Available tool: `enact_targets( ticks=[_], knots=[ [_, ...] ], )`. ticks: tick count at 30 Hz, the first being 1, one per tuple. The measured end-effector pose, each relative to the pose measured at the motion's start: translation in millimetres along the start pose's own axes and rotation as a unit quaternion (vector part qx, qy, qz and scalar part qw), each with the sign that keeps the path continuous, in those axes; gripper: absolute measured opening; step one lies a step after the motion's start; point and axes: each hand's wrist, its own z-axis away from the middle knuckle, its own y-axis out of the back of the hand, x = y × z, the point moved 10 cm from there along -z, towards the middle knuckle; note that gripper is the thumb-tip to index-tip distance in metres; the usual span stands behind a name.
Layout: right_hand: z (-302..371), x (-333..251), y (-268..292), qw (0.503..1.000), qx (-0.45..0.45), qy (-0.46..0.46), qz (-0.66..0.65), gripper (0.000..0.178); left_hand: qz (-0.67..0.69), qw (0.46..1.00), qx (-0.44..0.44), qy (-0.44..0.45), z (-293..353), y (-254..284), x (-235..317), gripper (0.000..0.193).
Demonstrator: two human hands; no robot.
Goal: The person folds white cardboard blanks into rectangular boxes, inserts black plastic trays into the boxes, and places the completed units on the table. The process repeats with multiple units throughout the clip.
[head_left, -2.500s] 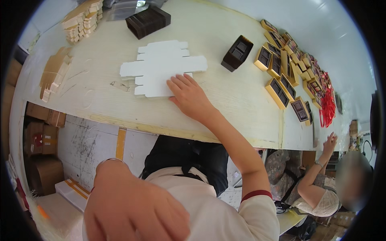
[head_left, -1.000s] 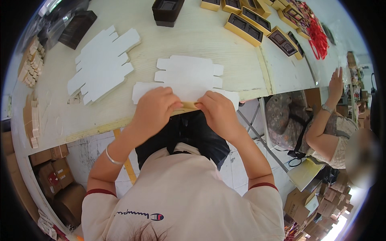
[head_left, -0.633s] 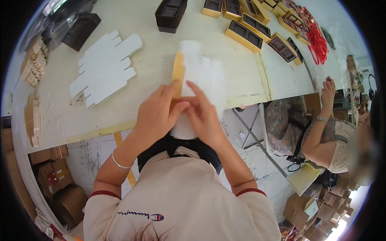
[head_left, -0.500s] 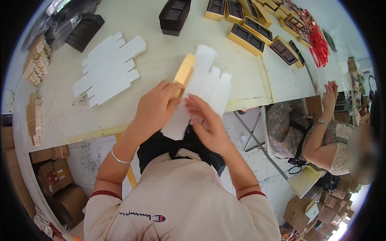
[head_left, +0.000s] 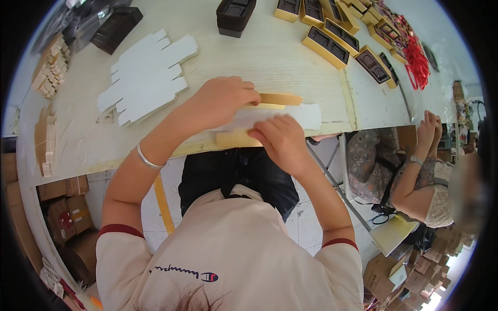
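The white die-cut cardboard box blank (head_left: 270,116), upright half a second ago, now lies folded at the tabletop's (head_left: 290,57) near edge; left hand (head_left: 223,101) presses it, right hand (head_left: 282,140) apparently pinches it.

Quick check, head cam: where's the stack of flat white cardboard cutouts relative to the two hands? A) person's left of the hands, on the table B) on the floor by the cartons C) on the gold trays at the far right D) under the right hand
A: the stack of white cutouts lies on the table to the left of the left hand and right hand, which press on a separate white and gold box blank.
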Motion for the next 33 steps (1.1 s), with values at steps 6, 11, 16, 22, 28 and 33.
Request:
enact_targets(
  ticks=[6, 11, 16, 22, 28, 33],
  knots=[
    [10.5, -11.1, 13.5, 0.977, 0.177, 0.093, 0.078, 0.029, -0.015, 0.999, -0.002, 0.03, 15.8, 6.8, 17.2, 0.033],
    [30.0, -18.5, 17.4, 0.98, 0.126, 0.125, 0.096, 0.028, -0.047, 0.997, 0.033, 0.05, 32.0, -4.0, 19.2, 0.04],
    [30.3, -7.0, 18.7, 0.987, 0.109, 0.111, 0.028, 0.02, -0.012, 1.0, 0.002, 0.029, 26.4, -10.1, 18.2, 0.032],
    [-4.2, 14.0, 18.7, 0.997, -0.033, -0.034, -0.056, 0.009, -0.018, 0.999, 0.033, 0.021, 30.1, -1.3, 29.0, 0.027],
    [-30.1, 30.4, 11.2, 0.995, -0.075, -0.036, -0.062, 0.01, -0.031, 0.996, 0.05, 0.068, 27.4, -6.4, 15.2, 0.027],
    [-24.8, -17.9, 29.2, 0.996, 0.037, 0.05, 0.063, 0.024, -0.027, 0.987, 0.06, 0.148, 30.1, -8.7, 9.6, 0.026]
  ],
)
